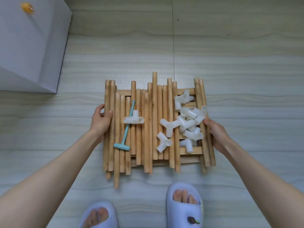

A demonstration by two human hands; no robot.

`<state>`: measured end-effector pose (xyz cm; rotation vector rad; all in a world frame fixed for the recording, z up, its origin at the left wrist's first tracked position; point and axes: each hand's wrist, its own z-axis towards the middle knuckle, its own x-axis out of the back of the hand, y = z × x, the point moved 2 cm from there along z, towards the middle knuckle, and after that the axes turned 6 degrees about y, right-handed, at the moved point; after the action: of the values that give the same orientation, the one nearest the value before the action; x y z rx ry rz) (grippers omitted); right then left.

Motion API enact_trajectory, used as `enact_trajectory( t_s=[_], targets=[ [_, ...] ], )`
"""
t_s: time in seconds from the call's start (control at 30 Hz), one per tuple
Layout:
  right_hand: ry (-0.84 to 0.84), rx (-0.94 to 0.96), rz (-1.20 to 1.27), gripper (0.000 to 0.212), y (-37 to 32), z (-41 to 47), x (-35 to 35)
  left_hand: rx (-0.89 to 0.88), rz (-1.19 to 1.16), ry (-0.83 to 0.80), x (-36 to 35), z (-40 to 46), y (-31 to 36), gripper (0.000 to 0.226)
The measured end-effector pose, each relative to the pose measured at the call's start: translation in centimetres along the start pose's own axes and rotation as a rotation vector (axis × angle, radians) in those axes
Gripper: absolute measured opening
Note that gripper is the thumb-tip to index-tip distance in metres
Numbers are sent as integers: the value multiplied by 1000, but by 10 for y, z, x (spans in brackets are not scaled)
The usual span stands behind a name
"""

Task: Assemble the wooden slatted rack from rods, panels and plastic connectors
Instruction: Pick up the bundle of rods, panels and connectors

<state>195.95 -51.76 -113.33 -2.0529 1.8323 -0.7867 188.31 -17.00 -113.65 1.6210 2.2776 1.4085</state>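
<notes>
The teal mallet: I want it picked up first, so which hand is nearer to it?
Left. The left hand grips the pile's left edge, a few rods from the teal mallet; the right hand holds the far right edge.

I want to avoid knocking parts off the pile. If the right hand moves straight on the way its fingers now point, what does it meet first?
The right hand grips the outer wooden rods and its fingers point inward, up-left. Going on, it would probably meet the heap of white plastic connectors first, just past the fingertips, though depth is unclear.
</notes>
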Motion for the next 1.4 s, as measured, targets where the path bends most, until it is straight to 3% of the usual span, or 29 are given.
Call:
enact_trajectory(
  t_s=[0.47,0.63,0.9,1.23,1.4],
  targets=[
    [74,91,-43,19,11,-3,-9,-57,61,-23,1,15,-14,41],
    [64,134,-88,25,24,-15,-12,-108,0,68,5,4,-29,37],
    [48,200,-195,22,27,-28,-12,-126,86,-124,25,-6,-27,46],
    [88,274,-353,40,24,-63,-13,-286,268,-126,32,-60,-27,52],
    [307,356,-457,47,14,-76,-12,-443,423,-87,39,-80,-21,53]
  ],
)
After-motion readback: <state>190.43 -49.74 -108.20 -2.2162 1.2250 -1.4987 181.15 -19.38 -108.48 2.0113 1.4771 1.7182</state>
